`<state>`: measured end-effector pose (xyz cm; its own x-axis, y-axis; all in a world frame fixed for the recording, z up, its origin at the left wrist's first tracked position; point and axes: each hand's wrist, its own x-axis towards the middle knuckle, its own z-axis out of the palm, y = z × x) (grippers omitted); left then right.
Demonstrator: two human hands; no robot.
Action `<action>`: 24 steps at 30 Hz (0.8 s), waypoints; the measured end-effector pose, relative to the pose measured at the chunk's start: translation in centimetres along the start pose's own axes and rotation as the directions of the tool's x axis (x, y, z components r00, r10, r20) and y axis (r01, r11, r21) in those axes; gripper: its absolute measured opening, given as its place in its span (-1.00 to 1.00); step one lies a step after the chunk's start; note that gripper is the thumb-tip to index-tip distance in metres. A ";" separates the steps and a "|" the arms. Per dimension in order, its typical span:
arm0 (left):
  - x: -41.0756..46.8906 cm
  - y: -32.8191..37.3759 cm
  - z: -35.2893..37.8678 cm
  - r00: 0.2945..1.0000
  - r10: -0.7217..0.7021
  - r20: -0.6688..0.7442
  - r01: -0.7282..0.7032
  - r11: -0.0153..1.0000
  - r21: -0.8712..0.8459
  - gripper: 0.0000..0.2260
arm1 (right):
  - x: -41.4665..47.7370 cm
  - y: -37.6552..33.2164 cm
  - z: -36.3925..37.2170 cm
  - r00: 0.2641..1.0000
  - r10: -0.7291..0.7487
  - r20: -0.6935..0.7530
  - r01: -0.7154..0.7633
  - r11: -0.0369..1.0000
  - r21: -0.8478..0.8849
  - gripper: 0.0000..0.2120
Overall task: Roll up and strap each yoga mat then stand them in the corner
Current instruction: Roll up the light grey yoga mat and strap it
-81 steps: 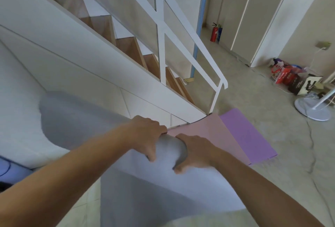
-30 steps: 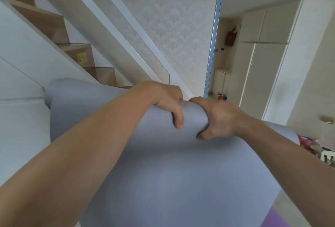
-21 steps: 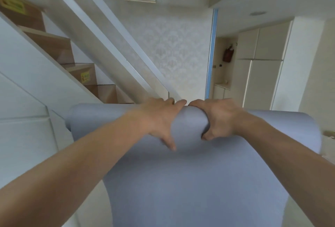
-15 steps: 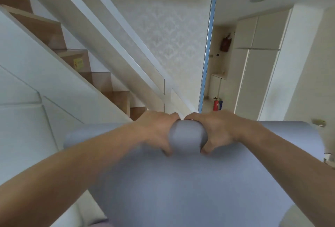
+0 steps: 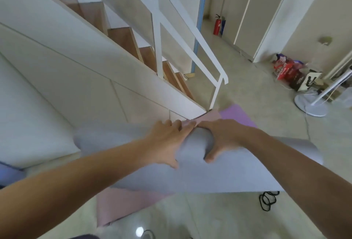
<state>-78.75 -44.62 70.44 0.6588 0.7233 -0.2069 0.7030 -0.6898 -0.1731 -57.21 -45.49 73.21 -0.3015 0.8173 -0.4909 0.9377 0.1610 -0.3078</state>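
A grey yoga mat [image 5: 238, 172] is partly rolled and held up in the air in front of me, its loose end hanging down. My left hand [image 5: 163, 141] lies over the middle of the roll, fingers across the top and thumb underneath. My right hand [image 5: 222, 137] grips the roll right beside it, thumb curled under. Below, a pink mat [image 5: 122, 206] lies flat on the floor, with a purple mat [image 5: 236, 112] flat beyond it. A black strap [image 5: 267, 200] lies on the floor to the right, under the grey mat's edge.
A staircase [image 5: 95, 63] with a white railing [image 5: 200, 51] rises on the left. On the right stand a white fan base [image 5: 310, 105] and bags [image 5: 289, 71] along the wall. A red fire extinguisher [image 5: 217, 25] stands far back.
My view has tipped down from the far wall to the floor. The grey mat's hanging part is shorter than before. Both hands stay on the middle of the roll.
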 end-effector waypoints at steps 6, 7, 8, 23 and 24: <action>1.1 -0.8 4.0 0.938 -0.006 0.348 0.202 0.823 -0.530 -0.29 | 0.8 0.3 7.6 0.997 -0.077 -0.020 0.065 0.933 -0.353 0.21; 1.1 -1.0 4.1 0.900 0.057 0.432 0.255 0.735 -0.628 -0.32 | 0.9 0.3 8.5 0.994 -0.105 -0.038 0.082 0.916 -0.392 0.17; 1.0 -1.1 4.4 0.861 0.119 0.494 0.302 0.663 -0.685 -0.32 | 1.2 0.4 8.9 0.993 -0.115 -0.022 0.098 0.920 -0.380 0.09; 0.8 -0.3 6.9 0.816 0.197 0.544 0.436 0.408 -0.802 -0.31 | 1.6 -0.3 10.0 0.980 -0.196 0.045 0.196 0.881 -0.431 0.21; 0.7 -0.5 6.5 0.793 0.238 0.560 0.454 0.382 -0.805 -0.33 | 1.9 -0.4 9.6 0.978 -0.200 0.067 0.209 0.887 -0.411 0.16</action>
<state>-80.35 -43.97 64.15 0.5400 0.3915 -0.7451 0.7831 0.0907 0.6152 -59.77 -49.35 64.54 -0.4936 0.7297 -0.4733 0.8398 0.5413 -0.0414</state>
